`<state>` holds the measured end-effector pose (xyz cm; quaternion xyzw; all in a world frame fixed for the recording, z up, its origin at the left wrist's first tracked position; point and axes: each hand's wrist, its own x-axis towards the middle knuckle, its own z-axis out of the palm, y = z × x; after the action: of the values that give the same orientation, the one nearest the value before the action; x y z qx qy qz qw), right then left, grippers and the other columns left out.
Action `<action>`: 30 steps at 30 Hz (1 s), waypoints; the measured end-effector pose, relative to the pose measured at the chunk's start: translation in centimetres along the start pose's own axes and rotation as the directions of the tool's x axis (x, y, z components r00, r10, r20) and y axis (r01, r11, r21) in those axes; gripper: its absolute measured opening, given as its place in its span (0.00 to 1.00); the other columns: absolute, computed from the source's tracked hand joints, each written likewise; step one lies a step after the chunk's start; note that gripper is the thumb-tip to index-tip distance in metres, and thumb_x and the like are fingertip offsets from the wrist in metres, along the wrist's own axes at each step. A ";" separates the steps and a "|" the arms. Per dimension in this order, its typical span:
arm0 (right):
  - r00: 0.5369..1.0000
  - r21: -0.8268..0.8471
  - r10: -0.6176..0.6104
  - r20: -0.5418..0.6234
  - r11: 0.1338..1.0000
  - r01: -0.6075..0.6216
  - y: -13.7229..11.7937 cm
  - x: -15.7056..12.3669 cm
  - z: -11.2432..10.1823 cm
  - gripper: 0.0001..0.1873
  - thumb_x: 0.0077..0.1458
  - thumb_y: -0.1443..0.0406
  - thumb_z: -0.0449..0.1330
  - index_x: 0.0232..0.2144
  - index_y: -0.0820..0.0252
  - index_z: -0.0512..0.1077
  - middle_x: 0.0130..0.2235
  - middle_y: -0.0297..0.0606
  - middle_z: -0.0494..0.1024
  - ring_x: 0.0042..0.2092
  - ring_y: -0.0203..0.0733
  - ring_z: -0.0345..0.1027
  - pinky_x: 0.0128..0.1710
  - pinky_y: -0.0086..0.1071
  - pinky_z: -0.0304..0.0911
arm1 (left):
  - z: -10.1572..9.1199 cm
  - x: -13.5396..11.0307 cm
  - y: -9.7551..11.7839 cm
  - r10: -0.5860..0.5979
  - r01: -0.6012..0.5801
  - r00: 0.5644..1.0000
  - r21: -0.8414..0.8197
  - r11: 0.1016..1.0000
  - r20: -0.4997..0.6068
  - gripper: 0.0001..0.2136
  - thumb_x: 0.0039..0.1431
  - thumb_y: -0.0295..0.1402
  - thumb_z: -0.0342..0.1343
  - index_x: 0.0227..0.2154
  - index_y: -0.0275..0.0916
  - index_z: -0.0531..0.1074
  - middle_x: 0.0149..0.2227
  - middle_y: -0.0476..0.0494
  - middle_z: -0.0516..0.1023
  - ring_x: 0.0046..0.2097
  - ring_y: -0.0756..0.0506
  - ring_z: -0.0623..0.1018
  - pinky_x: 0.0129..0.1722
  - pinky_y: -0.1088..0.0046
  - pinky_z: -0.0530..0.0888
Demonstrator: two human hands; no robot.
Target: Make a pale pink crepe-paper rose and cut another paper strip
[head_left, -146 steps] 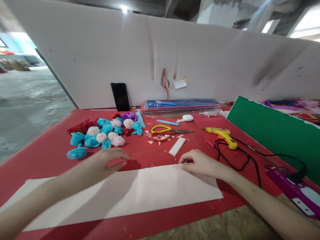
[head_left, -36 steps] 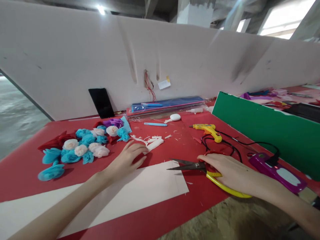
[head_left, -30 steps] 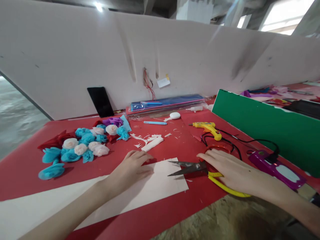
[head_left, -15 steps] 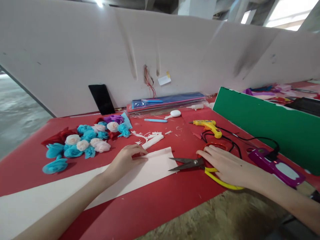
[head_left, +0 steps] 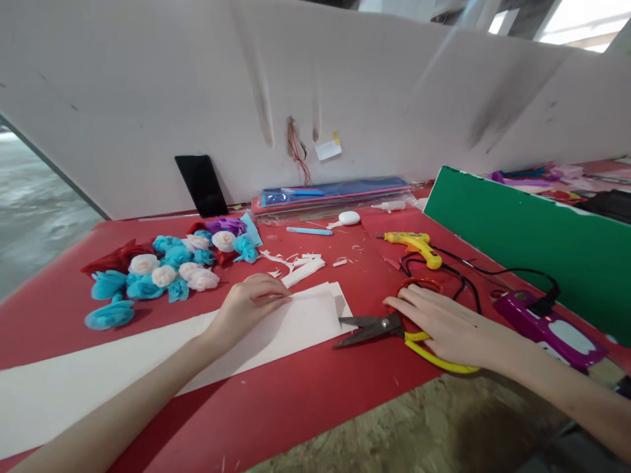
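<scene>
A long white paper strip [head_left: 305, 318] lies slantwise across the red table, its right end folded or layered, with a second edge showing beneath. My left hand [head_left: 254, 301] pinches the strip's far edge between thumb and fingers. In my right hand [head_left: 434, 318] are scissors [head_left: 372, 330] with one red and one yellow handle. Their dark blades stand apart and point left at the strip's right end. The upper blade's tip meets the paper edge; the lower one lies just off its near corner.
Blue, white, red and purple paper flowers [head_left: 170, 263] lie at the left. White scraps [head_left: 303, 268] and a blue pen [head_left: 309, 231] are beyond the strip. A yellow glue gun [head_left: 417, 246] has its cable plugged into a purple power strip [head_left: 552, 328] beside a green board [head_left: 517, 243].
The strip's right end has changed: the top layer has shifted slightly and a second layer shows under it. The scissor blades are a little wider apart. The camera view has tilted slightly.
</scene>
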<state>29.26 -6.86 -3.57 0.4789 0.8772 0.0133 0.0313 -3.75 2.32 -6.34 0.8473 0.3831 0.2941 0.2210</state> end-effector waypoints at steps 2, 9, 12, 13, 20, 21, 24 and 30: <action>1.000 0.004 -0.010 0.011 1.000 0.010 -0.2 0.3 -0.1 0.35 0.40 0.79 0.51 0.55 0.68 0.64 0.48 0.53 0.72 0.50 0.54 0.66 0.45 0.43 0.67 | -0.1 0.0 0.1 -0.038 0.038 0.999 -0.038 0.999 0.014 0.09 0.62 0.36 0.54 0.33 0.34 0.72 0.35 0.46 0.76 0.38 0.46 0.77 0.39 0.64 0.76; 0.999 0.026 -0.040 0.033 0.999 0.039 -0.3 1.2 -0.5 0.34 0.39 0.79 0.52 0.52 0.68 0.66 0.43 0.50 0.73 0.45 0.51 0.67 0.43 0.41 0.66 | 0.0 0.1 0.2 -0.124 0.134 0.988 -0.108 0.985 0.095 0.10 0.62 0.37 0.54 0.36 0.34 0.73 0.36 0.46 0.77 0.38 0.46 0.77 0.39 0.64 0.76; 0.998 0.028 -0.047 0.035 0.999 0.046 0.4 1.4 -0.8 0.35 0.38 0.80 0.52 0.53 0.66 0.65 0.44 0.49 0.72 0.46 0.51 0.66 0.44 0.41 0.65 | 0.2 0.0 0.0 -0.136 0.150 0.985 -0.130 0.980 0.108 0.09 0.62 0.36 0.54 0.36 0.34 0.72 0.37 0.45 0.77 0.38 0.46 0.77 0.40 0.63 0.76; 0.998 0.027 -0.049 0.039 0.998 0.048 0.7 1.5 -0.9 0.35 0.38 0.80 0.51 0.52 0.65 0.65 0.44 0.48 0.72 0.46 0.50 0.66 0.44 0.41 0.65 | 0.3 0.0 0.0 -0.138 0.153 0.984 -0.138 0.979 0.108 0.09 0.62 0.36 0.54 0.37 0.34 0.72 0.38 0.45 0.77 0.39 0.46 0.77 0.40 0.63 0.76; 0.993 0.032 -0.084 0.082 0.996 0.081 1.4 1.8 -1.1 0.36 0.37 0.81 0.51 0.52 0.65 0.66 0.43 0.47 0.73 0.46 0.50 0.67 0.43 0.40 0.65 | -0.2 0.1 0.0 -0.163 0.176 0.983 -0.188 0.966 0.082 0.09 0.62 0.35 0.55 0.37 0.34 0.72 0.38 0.45 0.77 0.41 0.44 0.77 0.43 0.60 0.75; 0.993 0.031 -0.085 0.082 0.996 0.083 1.4 1.8 -1.0 0.36 0.37 0.81 0.51 0.52 0.66 0.66 0.43 0.47 0.73 0.46 0.50 0.67 0.44 0.40 0.65 | -0.3 0.2 0.1 -0.169 0.181 0.982 -0.192 0.965 0.082 0.08 0.62 0.35 0.55 0.37 0.34 0.73 0.39 0.44 0.77 0.42 0.44 0.77 0.44 0.60 0.75; 0.992 0.033 -0.101 0.080 0.995 0.099 1.4 2.0 -0.6 0.35 0.38 0.81 0.51 0.51 0.65 0.67 0.44 0.47 0.74 0.46 0.49 0.67 0.44 0.39 0.65 | -0.4 0.3 0.2 -0.189 0.203 0.978 -0.198 0.959 0.088 0.08 0.62 0.35 0.55 0.37 0.34 0.73 0.39 0.45 0.77 0.42 0.44 0.77 0.44 0.60 0.75; 0.985 0.037 -0.169 0.044 0.985 0.167 1.5 2.3 0.0 0.33 0.38 0.81 0.52 0.51 0.68 0.67 0.44 0.49 0.75 0.46 0.50 0.67 0.46 0.41 0.64 | 0.4 0.3 -0.2 -0.238 0.261 0.963 -0.208 0.943 0.128 0.09 0.62 0.35 0.54 0.38 0.34 0.72 0.39 0.44 0.76 0.41 0.44 0.77 0.42 0.61 0.76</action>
<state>29.28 -4.08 -3.61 0.4040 0.9135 -0.0153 0.0449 -3.43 2.57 -6.62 0.7756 0.4403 0.2617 0.3690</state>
